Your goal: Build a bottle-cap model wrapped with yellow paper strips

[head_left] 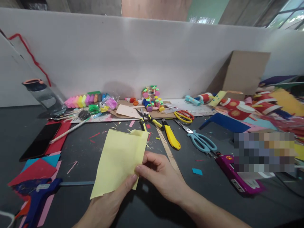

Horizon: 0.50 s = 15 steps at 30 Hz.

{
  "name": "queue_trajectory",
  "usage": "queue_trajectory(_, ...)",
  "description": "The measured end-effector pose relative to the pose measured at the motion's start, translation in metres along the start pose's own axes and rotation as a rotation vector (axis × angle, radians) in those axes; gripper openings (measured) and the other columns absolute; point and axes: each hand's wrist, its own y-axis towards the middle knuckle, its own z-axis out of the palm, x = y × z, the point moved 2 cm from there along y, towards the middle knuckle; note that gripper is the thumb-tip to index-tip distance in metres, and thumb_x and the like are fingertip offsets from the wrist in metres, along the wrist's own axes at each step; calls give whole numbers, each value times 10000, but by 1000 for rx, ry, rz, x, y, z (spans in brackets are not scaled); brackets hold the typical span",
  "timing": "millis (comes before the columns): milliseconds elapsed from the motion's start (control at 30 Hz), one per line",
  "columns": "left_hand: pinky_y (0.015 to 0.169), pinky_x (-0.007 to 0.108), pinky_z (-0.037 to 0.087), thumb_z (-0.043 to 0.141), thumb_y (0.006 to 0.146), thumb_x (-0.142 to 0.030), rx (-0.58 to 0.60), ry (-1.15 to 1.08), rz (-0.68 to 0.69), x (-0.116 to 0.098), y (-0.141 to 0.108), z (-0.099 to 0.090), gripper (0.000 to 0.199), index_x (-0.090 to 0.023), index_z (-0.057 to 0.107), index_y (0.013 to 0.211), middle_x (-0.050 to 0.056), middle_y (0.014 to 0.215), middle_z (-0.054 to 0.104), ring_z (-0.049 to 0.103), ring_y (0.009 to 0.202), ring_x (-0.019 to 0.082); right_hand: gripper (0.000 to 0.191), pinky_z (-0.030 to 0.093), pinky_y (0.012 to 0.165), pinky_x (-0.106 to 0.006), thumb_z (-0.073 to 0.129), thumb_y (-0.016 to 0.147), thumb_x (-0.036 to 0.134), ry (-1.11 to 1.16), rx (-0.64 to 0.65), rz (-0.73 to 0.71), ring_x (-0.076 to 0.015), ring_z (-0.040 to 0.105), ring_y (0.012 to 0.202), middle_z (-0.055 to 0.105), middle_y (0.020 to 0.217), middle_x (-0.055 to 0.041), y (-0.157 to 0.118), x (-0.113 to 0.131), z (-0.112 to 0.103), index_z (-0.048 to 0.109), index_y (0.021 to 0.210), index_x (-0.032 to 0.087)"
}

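Note:
A sheet of yellow paper (116,161) is held up above the dark table, with a narrow strip folded along its right edge. My left hand (114,199) grips it from below, thumb on the front near the lower right corner and the other fingers hidden behind. My right hand (161,174) pinches the folded right edge between thumb and bent fingers. Beyond the paper lie a yellow utility knife (172,137), pliers with yellow-and-black handles (155,122) and blue-handled scissors (201,141).
At left are a blue glue gun (42,196), a black phone (40,141) and a water bottle (46,98). Right of my hands sits a purple device (239,177). Colourful clay pieces (152,98) stand at the back, before a white partition (142,57). Paper scraps are scattered about.

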Motion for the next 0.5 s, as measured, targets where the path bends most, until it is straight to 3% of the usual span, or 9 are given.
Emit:
queue_trajectory(133,736,354,620,550,865,-248,95,-59,-32,-3,1,3,446,-350,658,1285,-5,907,805,747,939,256,310,377,552,-216,695,837,401,27,-139,-46,-93,449,573,524,603,39,9,-4,-18,576,651,182)
queue_trajectory(267,792,386,636,479,956,-281,96,-261,-245,-19,18,-10,425,-292,596,1364,38,938,805,756,915,234,355,366,548,-221,612,904,492,67,-309,-111,-91,437,574,515,646,37,16,-7,-39,555,718,194)
queue_trajectory(333,886,430,617,470,969,-323,90,-392,-345,-24,24,-14,447,-266,556,1404,65,1021,794,746,982,236,364,379,550,-223,586,917,509,56,-288,-103,-91,460,580,549,681,24,16,-7,-39,594,744,189)
queue_trajectory(500,1097,484,466,524,931,-418,162,-701,-612,-30,26,-17,460,-242,616,1347,87,1149,763,666,1184,270,255,376,523,-212,737,810,384,-12,-64,-28,-91,468,571,577,651,24,9,-6,-15,653,702,170)
